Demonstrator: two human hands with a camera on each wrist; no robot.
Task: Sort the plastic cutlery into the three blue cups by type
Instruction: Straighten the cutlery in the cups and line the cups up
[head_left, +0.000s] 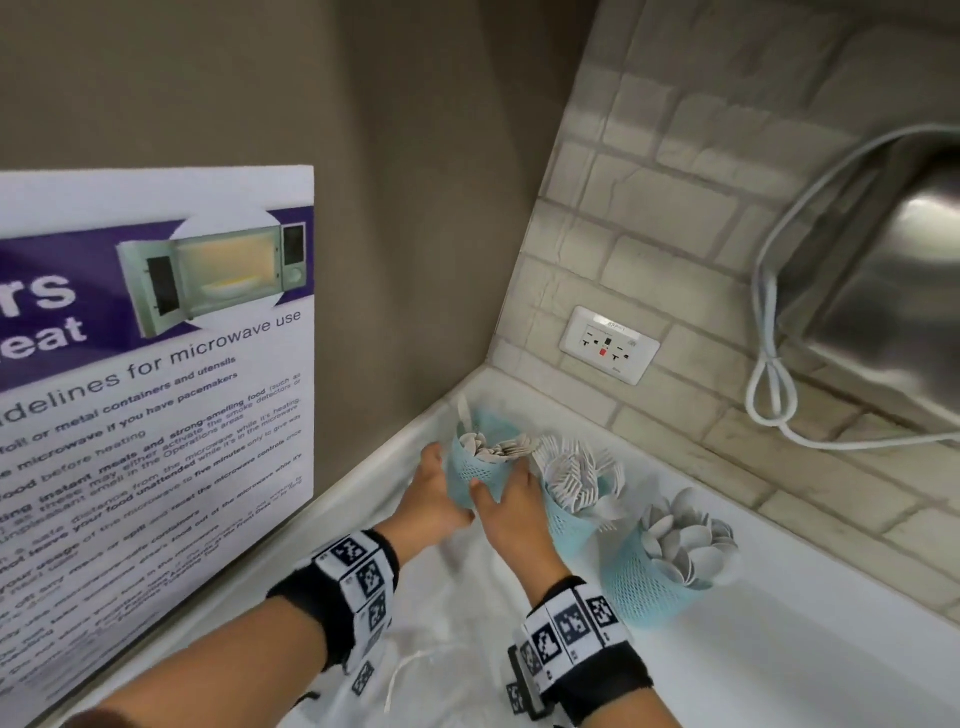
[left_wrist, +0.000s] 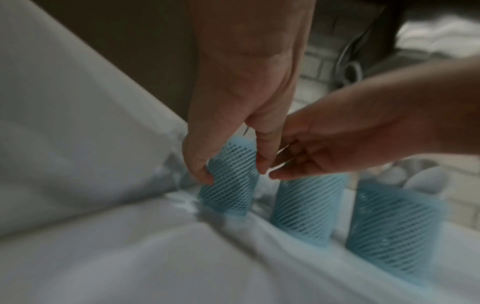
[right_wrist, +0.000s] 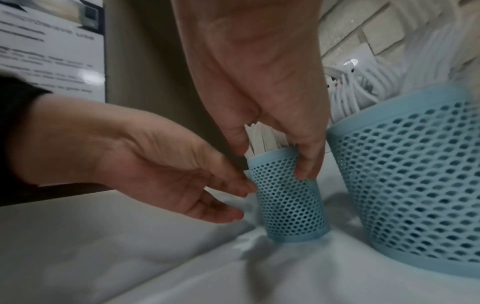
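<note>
White table (head_left: 805, 675), corner position. Spoon cup (head_left: 644, 592) nearest, fork cup (head_left: 569, 522) beyond, both filled by type. Farthest, my left hand (head_left: 434, 501) and right hand (head_left: 519, 504) clasp the knife cup (head_left: 475, 470). No loose cutlery seen; sorting apparently complete.

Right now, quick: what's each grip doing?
Left grip: fingertips touch the leftmost blue cup; a firm hold cannot be told.
Right grip: closed, holding that cup near its rim.

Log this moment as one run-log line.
left hand: holds left cup | right hand: grips left cup at rim | left cup: flat white cutlery | middle cup: forks | right cup: spoons
</note>
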